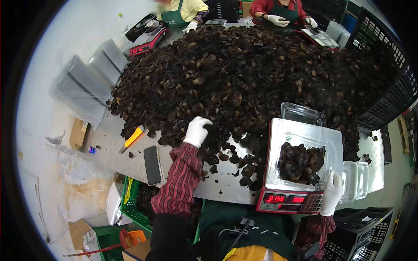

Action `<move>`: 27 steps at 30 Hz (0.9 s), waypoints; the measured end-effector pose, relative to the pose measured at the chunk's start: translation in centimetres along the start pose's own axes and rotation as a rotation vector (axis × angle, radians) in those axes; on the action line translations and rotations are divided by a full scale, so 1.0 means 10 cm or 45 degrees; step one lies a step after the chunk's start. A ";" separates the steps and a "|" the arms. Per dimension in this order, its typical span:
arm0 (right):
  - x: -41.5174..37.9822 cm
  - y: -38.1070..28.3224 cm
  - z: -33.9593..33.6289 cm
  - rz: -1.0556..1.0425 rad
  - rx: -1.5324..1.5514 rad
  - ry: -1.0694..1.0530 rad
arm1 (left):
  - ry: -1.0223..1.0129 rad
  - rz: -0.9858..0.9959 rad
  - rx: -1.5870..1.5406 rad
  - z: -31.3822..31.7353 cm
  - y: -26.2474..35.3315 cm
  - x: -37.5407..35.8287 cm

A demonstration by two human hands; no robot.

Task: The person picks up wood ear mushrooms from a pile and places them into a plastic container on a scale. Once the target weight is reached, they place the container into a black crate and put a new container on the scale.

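My left hand, in a white glove, is at the near edge of a big heap of dark wood ear mushrooms. Its fingers are bent loosely and apart, with nothing visible in them. My right hand, also gloved, lies at the right front corner of a red digital scale, fingers stretched along its edge. On the silvery pan sits a pile of wood ears, apparently in a clear plastic box with its clear lid behind. The display reads 0.156.
A phone and a yellow box cutter lie left on the metal table. Stacked clear boxes stand right of the scale, more stacks at far left. A black crate leans at right. Two co-workers work opposite at other scales.
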State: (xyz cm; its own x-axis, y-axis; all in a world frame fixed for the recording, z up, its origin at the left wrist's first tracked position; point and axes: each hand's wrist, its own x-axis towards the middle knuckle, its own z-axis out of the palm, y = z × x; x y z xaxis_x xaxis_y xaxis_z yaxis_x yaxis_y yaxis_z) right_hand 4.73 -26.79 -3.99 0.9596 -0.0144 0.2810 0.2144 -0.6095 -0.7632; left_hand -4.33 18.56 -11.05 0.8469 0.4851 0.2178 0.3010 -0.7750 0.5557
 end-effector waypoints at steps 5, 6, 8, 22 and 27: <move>0.04 -0.04 -0.02 0.022 -0.027 -0.054 | -0.114 0.090 -0.233 -0.19 0.62 -0.07; 0.05 -0.02 -0.01 0.009 -0.023 -0.044 | -0.043 0.185 -0.281 -0.17 0.67 0.03; 0.04 -0.02 0.00 -0.011 -0.031 -0.025 | 0.036 0.273 -0.269 -0.09 0.76 0.26; 0.01 0.12 0.03 0.045 0.053 -0.015 | -0.034 0.390 -0.382 0.07 1.52 0.56; 0.02 0.12 0.04 -0.017 -0.038 -0.138 | -0.326 0.844 -0.641 0.19 2.33 -0.07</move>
State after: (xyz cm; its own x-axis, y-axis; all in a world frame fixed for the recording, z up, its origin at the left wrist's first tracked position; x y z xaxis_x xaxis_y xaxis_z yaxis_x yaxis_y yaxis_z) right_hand 5.22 -27.22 -5.05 0.9711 0.0786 0.2254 0.2234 -0.6323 -0.7418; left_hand 2.89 -0.60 0.19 0.8695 -0.1555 0.4689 -0.4677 -0.5647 0.6800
